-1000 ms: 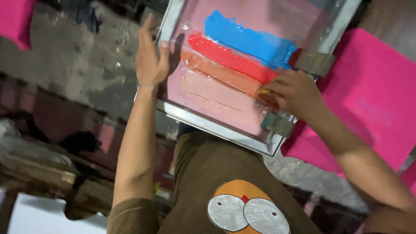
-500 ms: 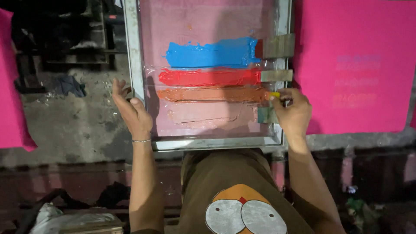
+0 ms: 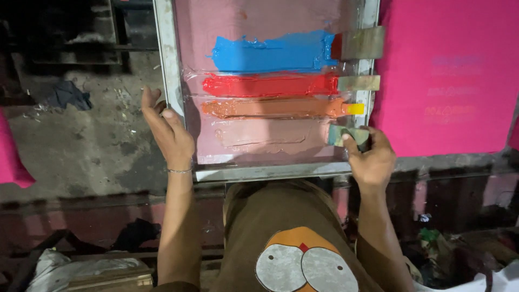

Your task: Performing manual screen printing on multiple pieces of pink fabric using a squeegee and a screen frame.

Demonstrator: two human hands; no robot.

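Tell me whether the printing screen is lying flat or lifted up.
Cannot tell for sure. The screen frame looks level over the table, with the left hand and right hand at its near corners, but its underside is hidden.

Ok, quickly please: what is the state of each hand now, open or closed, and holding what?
Left hand: closed on the left rail of the screen frame.
Right hand: closed on the lowest squeegee at the frame's right rail.

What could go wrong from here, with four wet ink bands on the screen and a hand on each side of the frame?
1. The blue ink, red ink and orange ink lie close together; a stroke could smear one into another.
2. The left hand grips only the frame edge; a slip might blur the print.
3. The right hand sits by the lowest squeegee and could pick up ink and mark the pink sheet.
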